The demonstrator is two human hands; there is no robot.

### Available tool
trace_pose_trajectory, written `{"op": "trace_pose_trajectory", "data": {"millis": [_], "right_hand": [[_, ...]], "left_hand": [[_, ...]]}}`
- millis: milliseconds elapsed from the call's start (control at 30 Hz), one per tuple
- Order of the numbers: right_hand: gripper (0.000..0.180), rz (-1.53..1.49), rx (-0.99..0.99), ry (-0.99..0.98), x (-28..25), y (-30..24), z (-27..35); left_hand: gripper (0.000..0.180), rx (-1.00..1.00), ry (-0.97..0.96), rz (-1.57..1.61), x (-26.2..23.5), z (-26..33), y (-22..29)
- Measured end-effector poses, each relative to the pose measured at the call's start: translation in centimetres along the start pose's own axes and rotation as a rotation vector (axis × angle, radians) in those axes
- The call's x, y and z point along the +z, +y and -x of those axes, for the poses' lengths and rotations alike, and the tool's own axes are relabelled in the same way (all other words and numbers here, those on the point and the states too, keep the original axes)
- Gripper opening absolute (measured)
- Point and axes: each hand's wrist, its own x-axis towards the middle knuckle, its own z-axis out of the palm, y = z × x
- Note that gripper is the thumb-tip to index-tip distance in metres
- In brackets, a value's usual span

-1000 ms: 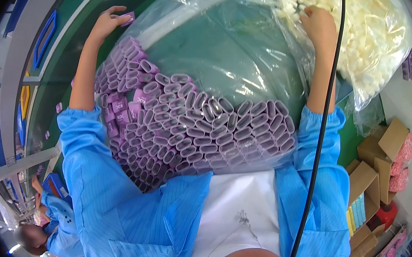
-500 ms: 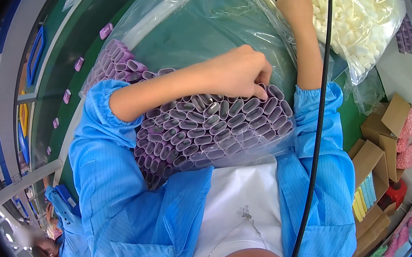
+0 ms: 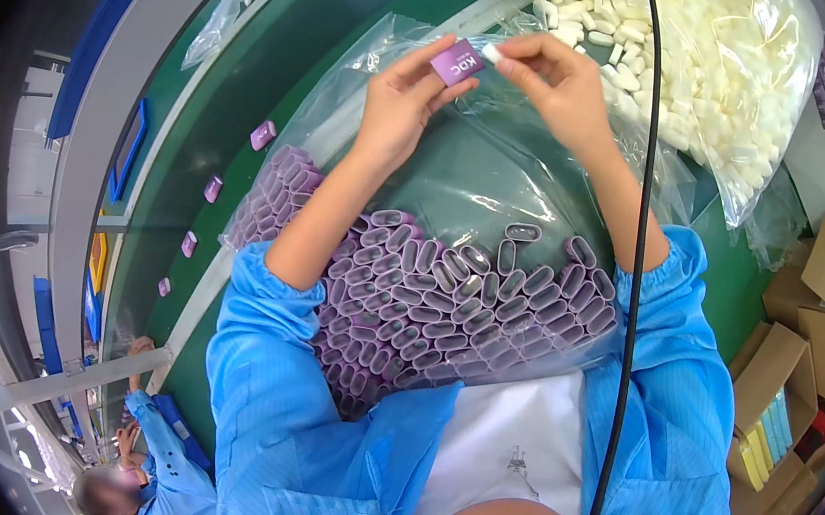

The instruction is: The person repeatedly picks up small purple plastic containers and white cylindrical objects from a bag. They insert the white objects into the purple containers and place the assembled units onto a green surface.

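Between the fingers of my left hand (image 3: 398, 105) is a small purple case (image 3: 456, 61) with white lettering, held up over the clear plastic sheet. My right hand (image 3: 569, 91) pinches a small white piece (image 3: 492, 54) between thumb and fingers, right beside the case's right end. Whether the two pieces touch, I cannot tell. Below my hands, close to my chest, many oval purple cases (image 3: 428, 304) stand packed together on the plastic, open ends up. Up at the right, white oblong pieces (image 3: 693, 76) spill from a clear plastic bag.
Several purple cases (image 3: 213, 188) sit spaced along a green conveyor belt (image 3: 158, 241) on the left. Cardboard boxes (image 3: 773, 371) stand at the right. A black cable (image 3: 634, 281) hangs across the view. Another person in blue (image 3: 170, 483) is at the lower left.
My left hand has risen from the packed cases, now holding one purple case. My right hand has come away from the white pieces toward it with one white piece.
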Motion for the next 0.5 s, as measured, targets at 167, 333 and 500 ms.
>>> {"op": "trace_pose_trajectory", "data": {"millis": [167,333,500], "right_hand": [[0.012,-0.157,0.175,0.036,0.7,-0.2,0.5],[0.011,-0.186,0.171,0.005,0.7,0.1,0.7],[0.011,-0.111,0.095,-0.082,0.4,-0.2,0.5]], "left_hand": [[0.036,-0.018,-0.094,0.176,-0.2,0.0,0.3],[0.037,0.070,-0.037,-0.112,0.0,0.2,-0.5],[0.033,0.069,-0.017,-0.166,0.2,0.4,-0.6]]}}
